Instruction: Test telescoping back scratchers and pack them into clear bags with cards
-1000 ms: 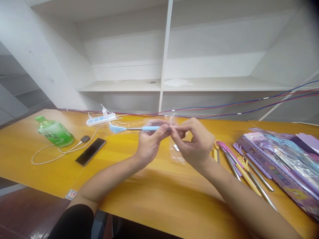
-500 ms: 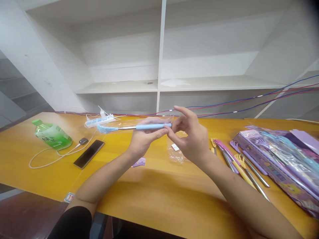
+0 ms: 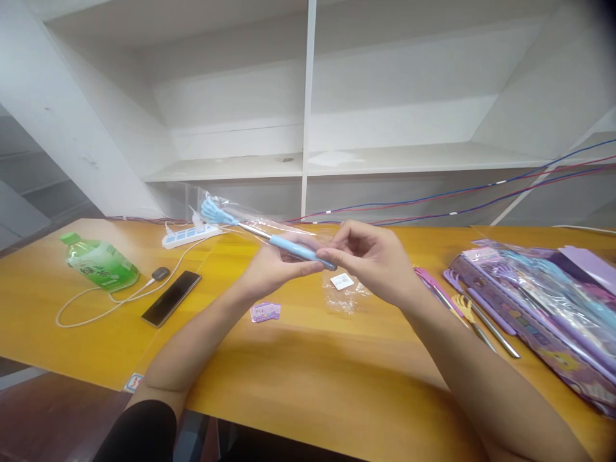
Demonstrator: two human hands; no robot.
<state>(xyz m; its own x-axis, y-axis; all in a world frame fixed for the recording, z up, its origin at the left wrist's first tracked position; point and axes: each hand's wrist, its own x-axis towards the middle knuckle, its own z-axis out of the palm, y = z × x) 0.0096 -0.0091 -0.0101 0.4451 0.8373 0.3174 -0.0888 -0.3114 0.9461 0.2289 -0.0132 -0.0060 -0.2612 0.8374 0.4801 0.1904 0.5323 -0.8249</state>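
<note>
A back scratcher (image 3: 296, 248) with a light blue handle, a metal rod and a blue claw head lies inside a clear plastic sleeve, tilted with its head up to the left. My left hand (image 3: 272, 266) is closed around the handle from below. At the handle's lower right end, my right hand (image 3: 368, 260) pinches the handle end and the sleeve between thumb and fingers. Below the hands, a clear plastic wrapper (image 3: 344, 298) with a white label and a small purple card (image 3: 265, 312) rest on the table.
Pink, yellow and purple scratchers (image 3: 464, 308) lie at the right beside a purple box (image 3: 534, 333) of wrapped ones. On the left are a green bottle (image 3: 101, 263), a phone (image 3: 172, 298), an earbud case with cable and a power strip (image 3: 190, 235). Shelves stand behind.
The blue scratcher has tilted, its claw head rising and its handle end dropping. My right hand has closed more at the handle end, and the purple card shows more fully.
</note>
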